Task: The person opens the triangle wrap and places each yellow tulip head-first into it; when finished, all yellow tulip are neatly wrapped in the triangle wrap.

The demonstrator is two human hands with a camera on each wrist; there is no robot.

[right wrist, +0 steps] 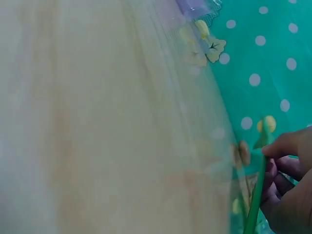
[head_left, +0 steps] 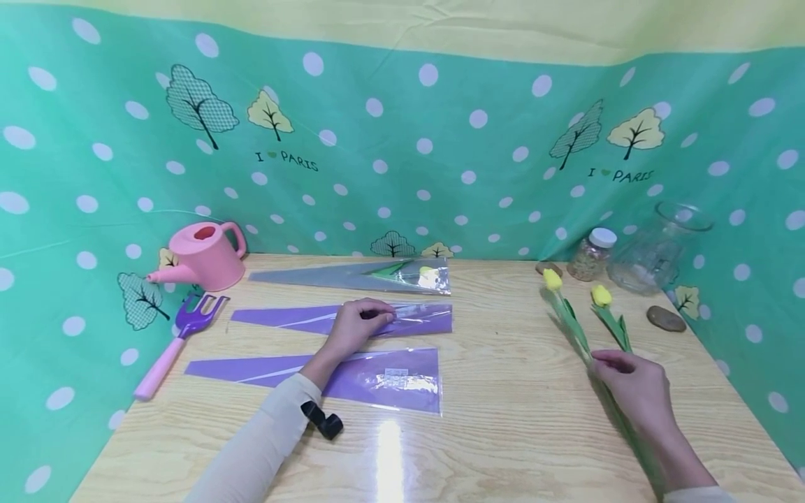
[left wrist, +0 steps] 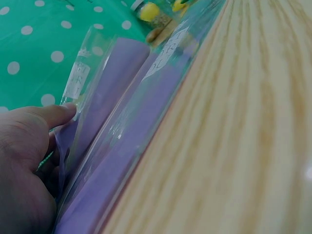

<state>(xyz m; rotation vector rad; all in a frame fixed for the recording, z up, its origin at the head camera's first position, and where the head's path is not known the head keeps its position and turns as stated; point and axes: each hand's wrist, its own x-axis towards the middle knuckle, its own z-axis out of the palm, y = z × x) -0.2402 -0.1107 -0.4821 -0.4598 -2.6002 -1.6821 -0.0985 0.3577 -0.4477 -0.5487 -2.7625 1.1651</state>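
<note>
My right hand (head_left: 641, 391) pinches the green stem of a yellow tulip (head_left: 552, 279) between thumb and fingers; in the right wrist view the stem (right wrist: 257, 195) slants down from the fingertips. A second yellow tulip (head_left: 602, 295) lies just to the right, its lower stem hidden by that hand. My left hand (head_left: 358, 325) is at the middle purple flower sleeve (head_left: 437, 319), pinching its clear film between thumb and fingers; the left wrist view shows this raised film (left wrist: 78, 80). Nearer me lies another purple sleeve (head_left: 377, 377) with a white label.
Behind, a grey sleeve (head_left: 314, 276) contains a yellow tulip. A pink watering can (head_left: 210, 255) and a purple hand fork (head_left: 195, 320) are at left. A lidded jar (head_left: 589, 258), a glass vase (head_left: 644, 262) and a brown stone (head_left: 666, 318) stand at right. Dotted green cloth borders the table.
</note>
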